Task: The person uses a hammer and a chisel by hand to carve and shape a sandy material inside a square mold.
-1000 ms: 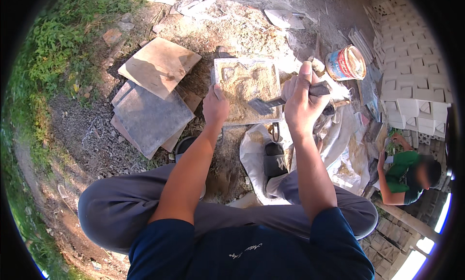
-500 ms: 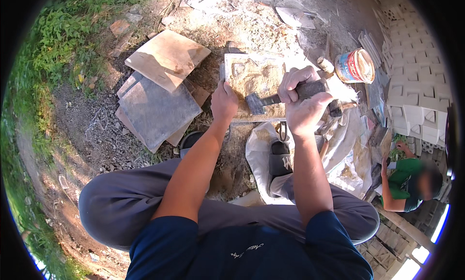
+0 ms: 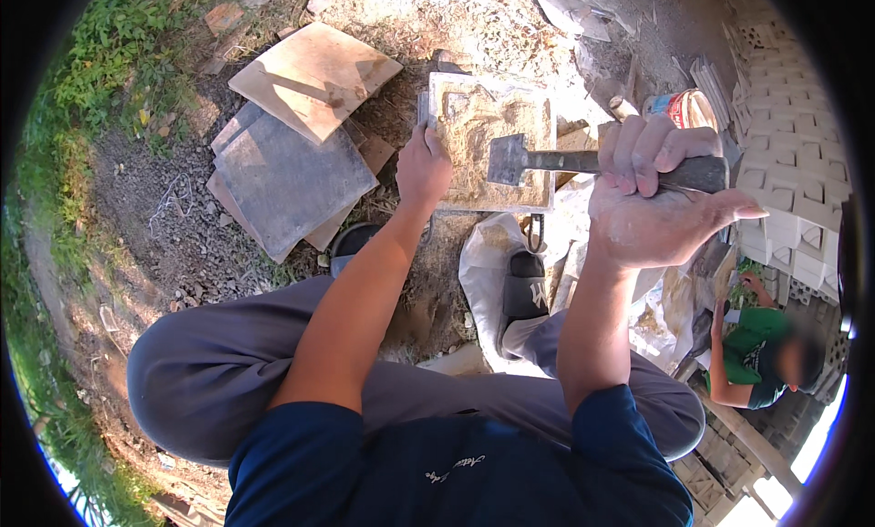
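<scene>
A rectangular slab (image 3: 550, 117) with pale edges lies in front of me, its face covered in rough, sandy material. My left hand (image 3: 424, 167) is closed on its left edge, where thin grey layers show. In my right hand (image 3: 656, 190) is a hammer (image 3: 556, 161), fingers wrapped round its thick dark grip and thumb stretched out to the right. Its grey metal head hangs over the right part of the slab; whether they touch I cannot tell.
Left of the slab, square tiles lie in a pile, a beige tile (image 3: 314, 76) over a grey tile (image 3: 296, 176). A bucket (image 3: 688, 108) stands at the right, partly behind my right hand. Pale blocks (image 3: 784, 144) are stacked beyond; another person (image 3: 766, 354) works at lower right.
My right hand has moved right and nearer the camera with the hammer, now hiding part of the bucket. My left hand stays at the slab's edge.
</scene>
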Action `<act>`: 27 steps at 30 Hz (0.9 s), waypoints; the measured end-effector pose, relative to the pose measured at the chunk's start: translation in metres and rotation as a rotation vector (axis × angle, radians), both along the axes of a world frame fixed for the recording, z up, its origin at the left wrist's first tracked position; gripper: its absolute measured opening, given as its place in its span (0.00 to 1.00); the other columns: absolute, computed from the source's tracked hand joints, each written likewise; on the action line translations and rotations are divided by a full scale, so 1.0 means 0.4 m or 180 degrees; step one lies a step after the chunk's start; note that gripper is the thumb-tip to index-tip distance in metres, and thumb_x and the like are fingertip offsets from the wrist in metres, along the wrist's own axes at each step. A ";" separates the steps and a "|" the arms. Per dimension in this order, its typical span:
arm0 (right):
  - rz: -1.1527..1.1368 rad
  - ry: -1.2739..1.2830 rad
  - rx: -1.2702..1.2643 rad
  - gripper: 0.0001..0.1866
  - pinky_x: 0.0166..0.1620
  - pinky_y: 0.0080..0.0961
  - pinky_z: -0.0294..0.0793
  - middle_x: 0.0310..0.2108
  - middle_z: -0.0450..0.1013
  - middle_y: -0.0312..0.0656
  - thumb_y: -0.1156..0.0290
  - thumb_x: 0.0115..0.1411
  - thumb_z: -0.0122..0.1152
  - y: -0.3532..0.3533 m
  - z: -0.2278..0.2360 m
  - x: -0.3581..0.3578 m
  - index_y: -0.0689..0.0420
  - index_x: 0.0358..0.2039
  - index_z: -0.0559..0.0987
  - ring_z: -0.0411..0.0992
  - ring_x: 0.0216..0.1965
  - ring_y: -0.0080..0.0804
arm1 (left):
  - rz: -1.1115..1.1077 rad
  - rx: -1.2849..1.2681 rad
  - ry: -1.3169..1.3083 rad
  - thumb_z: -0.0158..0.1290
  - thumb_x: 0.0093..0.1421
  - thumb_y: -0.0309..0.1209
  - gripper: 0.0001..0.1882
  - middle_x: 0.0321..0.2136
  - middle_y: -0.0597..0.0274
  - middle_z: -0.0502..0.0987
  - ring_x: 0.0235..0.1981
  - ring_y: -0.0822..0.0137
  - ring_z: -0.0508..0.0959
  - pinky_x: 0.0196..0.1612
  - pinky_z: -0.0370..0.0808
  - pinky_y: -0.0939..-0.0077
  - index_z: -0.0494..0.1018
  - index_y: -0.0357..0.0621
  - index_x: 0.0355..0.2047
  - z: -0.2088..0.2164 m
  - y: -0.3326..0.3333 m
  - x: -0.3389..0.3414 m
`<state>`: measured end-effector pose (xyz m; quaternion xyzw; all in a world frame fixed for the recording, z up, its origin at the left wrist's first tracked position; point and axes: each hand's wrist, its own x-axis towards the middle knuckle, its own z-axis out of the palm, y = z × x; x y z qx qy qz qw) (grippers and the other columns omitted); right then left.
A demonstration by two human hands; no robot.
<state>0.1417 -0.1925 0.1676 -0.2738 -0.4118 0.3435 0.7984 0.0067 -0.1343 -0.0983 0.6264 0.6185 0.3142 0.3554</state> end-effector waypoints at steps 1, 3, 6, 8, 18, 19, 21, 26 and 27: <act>-0.0021 -0.0011 -0.0046 0.45 0.18 0.22 0.48 0.12 0.56 0.33 0.19 0.56 0.33 -0.005 -0.008 0.011 0.58 0.26 0.66 0.50 0.14 0.22 | -0.0082 0.0004 0.0031 0.34 0.70 0.41 0.24 0.43 0.36 0.78 0.46 0.35 0.77 0.50 0.71 0.45 0.70 0.39 0.55 0.004 -0.004 0.012; 0.0197 0.0128 0.0010 0.44 0.17 0.22 0.49 0.12 0.55 0.33 0.21 0.58 0.33 -0.013 -0.024 0.042 0.58 0.27 0.66 0.50 0.14 0.22 | -0.0099 -0.0273 -0.0083 0.34 0.70 0.42 0.25 0.43 0.36 0.78 0.46 0.36 0.77 0.50 0.71 0.46 0.70 0.40 0.57 0.043 -0.015 0.043; -0.0728 -0.0268 -0.0600 0.41 0.17 0.20 0.51 0.14 0.54 0.32 0.24 0.59 0.40 -0.002 -0.139 -0.008 0.58 0.27 0.64 0.51 0.14 0.20 | -0.0033 -0.0196 -0.0031 0.34 0.70 0.42 0.25 0.43 0.37 0.78 0.46 0.36 0.77 0.50 0.71 0.46 0.70 0.41 0.57 0.012 -0.001 0.016; -0.0797 -0.0312 -0.0755 0.40 0.17 0.19 0.50 0.14 0.54 0.31 0.25 0.59 0.41 0.006 -0.129 -0.005 0.58 0.27 0.64 0.50 0.14 0.19 | -0.0127 0.0060 0.0079 0.34 0.70 0.42 0.25 0.43 0.37 0.79 0.46 0.36 0.77 0.50 0.71 0.46 0.70 0.41 0.57 0.019 -0.004 0.024; -0.1047 -0.0770 -0.0496 0.36 0.11 0.22 0.47 0.13 0.53 0.32 0.30 0.64 0.40 0.008 -0.142 -0.015 0.55 0.26 0.63 0.47 0.10 0.21 | -0.0030 -0.0194 -0.0257 0.34 0.69 0.39 0.23 0.40 0.32 0.77 0.42 0.31 0.75 0.47 0.70 0.45 0.71 0.37 0.52 0.036 -0.004 0.032; -0.0840 -0.0634 -0.0522 0.34 0.13 0.20 0.50 0.14 0.54 0.32 0.32 0.64 0.45 0.011 -0.140 -0.013 0.57 0.27 0.64 0.49 0.11 0.20 | -0.0085 -0.0057 -0.0183 0.35 0.70 0.40 0.23 0.39 0.31 0.77 0.42 0.31 0.75 0.47 0.70 0.45 0.71 0.38 0.52 0.033 -0.007 0.026; -0.0587 -0.0498 -0.0431 0.32 0.15 0.19 0.53 0.15 0.55 0.33 0.36 0.65 0.49 0.013 -0.126 -0.010 0.58 0.28 0.64 0.52 0.13 0.19 | 0.0029 -0.0145 -0.0138 0.35 0.70 0.41 0.24 0.41 0.34 0.78 0.44 0.33 0.76 0.48 0.71 0.46 0.71 0.39 0.55 0.026 -0.009 0.021; -0.0461 -0.0375 -0.0158 0.37 0.13 0.21 0.49 0.13 0.53 0.33 0.28 0.63 0.37 -0.007 -0.115 0.024 0.54 0.28 0.66 0.48 0.12 0.22 | -0.0066 -0.0517 -0.0102 0.35 0.70 0.41 0.24 0.43 0.37 0.79 0.46 0.36 0.77 0.50 0.72 0.47 0.70 0.40 0.57 0.064 -0.006 0.031; -0.0513 -0.0380 -0.0154 0.35 0.13 0.20 0.50 0.13 0.54 0.33 0.31 0.65 0.39 0.000 -0.149 0.025 0.56 0.29 0.65 0.50 0.11 0.21 | -0.0005 -0.0359 -0.0231 0.35 0.70 0.39 0.23 0.41 0.34 0.78 0.45 0.33 0.75 0.49 0.71 0.46 0.70 0.37 0.54 0.065 -0.012 0.037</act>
